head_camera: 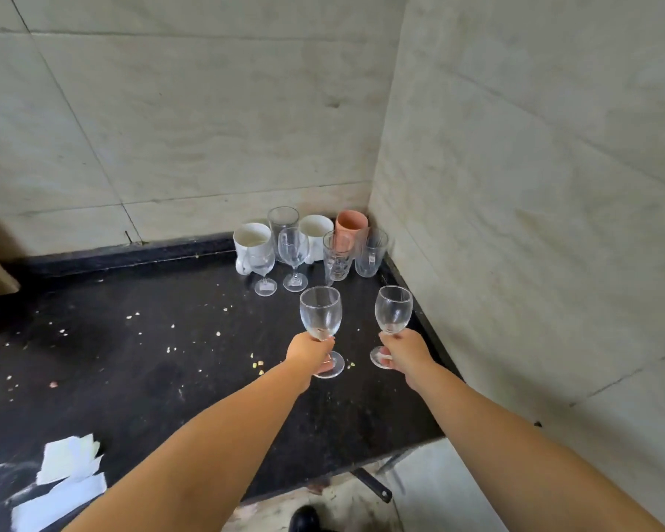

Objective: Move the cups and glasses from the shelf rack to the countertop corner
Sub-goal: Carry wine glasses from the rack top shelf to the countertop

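Glass goblets [320, 312] [393, 309] clenched in both hands' fingers [325, 344] [390, 337]; crowded cups [315, 230] fill corner ahead.

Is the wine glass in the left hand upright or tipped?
Upright: the wine glass has its bowl opening upward, the left hand gripping its stem above the foot.

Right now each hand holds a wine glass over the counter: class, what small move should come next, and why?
Probably lower both glasses onto the bare dark counter just in front of the cluster. The left hand and right hand each grip a stem, with the left glass and right glass upright, near the standing glasses in the corner.
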The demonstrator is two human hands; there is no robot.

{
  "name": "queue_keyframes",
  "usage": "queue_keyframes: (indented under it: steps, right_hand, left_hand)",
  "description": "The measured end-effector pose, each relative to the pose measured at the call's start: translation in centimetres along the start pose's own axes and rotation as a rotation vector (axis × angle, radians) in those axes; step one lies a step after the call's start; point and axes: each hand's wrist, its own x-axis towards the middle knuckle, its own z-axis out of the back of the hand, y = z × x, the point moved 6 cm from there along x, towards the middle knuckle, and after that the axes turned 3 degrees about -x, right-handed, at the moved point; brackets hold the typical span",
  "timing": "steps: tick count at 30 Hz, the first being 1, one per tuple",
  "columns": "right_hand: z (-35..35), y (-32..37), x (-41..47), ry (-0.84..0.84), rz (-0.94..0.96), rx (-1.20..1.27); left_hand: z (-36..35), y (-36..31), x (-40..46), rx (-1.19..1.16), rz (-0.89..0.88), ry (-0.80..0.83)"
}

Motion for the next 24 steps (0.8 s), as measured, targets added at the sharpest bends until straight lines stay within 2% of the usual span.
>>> queue_keyframes:
  steps: [7, 12, 24]
  right_hand:
    - [0.2, 2.4, 7.8, -0.063, -0.018, 0.057]
    - [-0.9, 2.8, 12.8, -0.053, 0.016, 0.073]
    - [-2.9, 1.7, 16.4, 0.004, 0.05, 0.13]
  left_hand:
    - [-3.6, -3.7, 6.9, 0.181, -0.017, 0.097]
    - [-5.5, -5.6, 10.5, 0.325, -0.097, 0.076]
    - [-7.3, -4.9, 13.9, 0.19, -0.097, 0.008]
